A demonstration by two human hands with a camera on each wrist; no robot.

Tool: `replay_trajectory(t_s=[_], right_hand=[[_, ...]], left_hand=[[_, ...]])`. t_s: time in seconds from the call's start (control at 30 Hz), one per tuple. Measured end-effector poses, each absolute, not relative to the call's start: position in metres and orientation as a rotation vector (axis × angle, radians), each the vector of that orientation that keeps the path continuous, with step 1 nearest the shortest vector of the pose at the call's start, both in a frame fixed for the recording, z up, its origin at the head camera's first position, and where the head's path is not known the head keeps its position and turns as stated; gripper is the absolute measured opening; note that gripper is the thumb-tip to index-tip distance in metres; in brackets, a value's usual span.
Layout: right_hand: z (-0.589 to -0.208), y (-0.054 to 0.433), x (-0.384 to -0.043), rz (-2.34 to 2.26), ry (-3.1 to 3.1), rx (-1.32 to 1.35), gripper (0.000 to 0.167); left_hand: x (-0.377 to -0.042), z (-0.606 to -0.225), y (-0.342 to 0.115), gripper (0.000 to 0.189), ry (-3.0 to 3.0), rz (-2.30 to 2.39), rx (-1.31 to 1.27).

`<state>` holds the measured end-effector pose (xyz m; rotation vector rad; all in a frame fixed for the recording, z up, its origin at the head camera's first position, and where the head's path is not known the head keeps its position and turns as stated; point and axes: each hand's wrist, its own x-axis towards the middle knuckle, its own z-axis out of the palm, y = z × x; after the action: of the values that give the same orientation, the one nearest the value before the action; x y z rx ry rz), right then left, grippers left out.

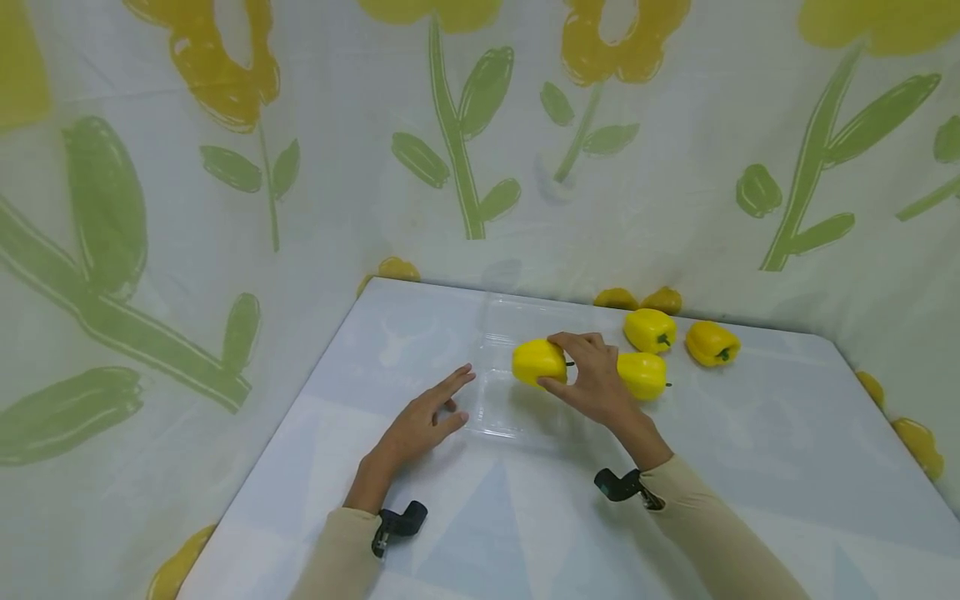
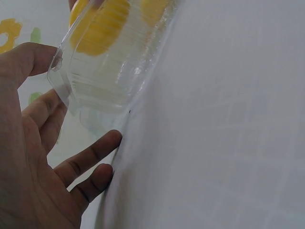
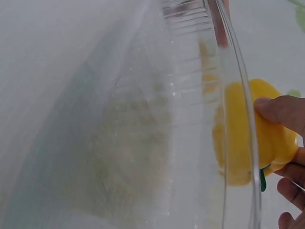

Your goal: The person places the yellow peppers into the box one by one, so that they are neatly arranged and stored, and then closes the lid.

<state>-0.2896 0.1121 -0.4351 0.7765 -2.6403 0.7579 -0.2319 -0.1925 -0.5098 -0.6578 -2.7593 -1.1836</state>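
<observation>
A clear plastic tray lies on the white table. My right hand grips a yellow bell pepper between thumb and fingers, over the tray; its green stem points right. In the right wrist view, that pepper shows partly through the tray's clear wall. Beside the tray's left edge is my left hand, fingers loosely extended and holding nothing. In the left wrist view its fingertips come close to the tray's rim; contact is hard to tell.
Just right of my right hand lies another yellow bell pepper, partly hidden by it. Two more, a yellow pepper and a deeper yellow pepper, lie farther back. A flower-printed curtain hangs behind the table.
</observation>
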Motion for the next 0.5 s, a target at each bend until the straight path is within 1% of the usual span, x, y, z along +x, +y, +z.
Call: replay_trajectory(t_s=[0.5], right_hand=[[-0.445, 0.087, -0.295, 0.761, -2.658, 0.771, 0.063]], left_hand=[[-0.231, -0.509, -0.193, 0.062, -2.76, -1.192, -0.657]])
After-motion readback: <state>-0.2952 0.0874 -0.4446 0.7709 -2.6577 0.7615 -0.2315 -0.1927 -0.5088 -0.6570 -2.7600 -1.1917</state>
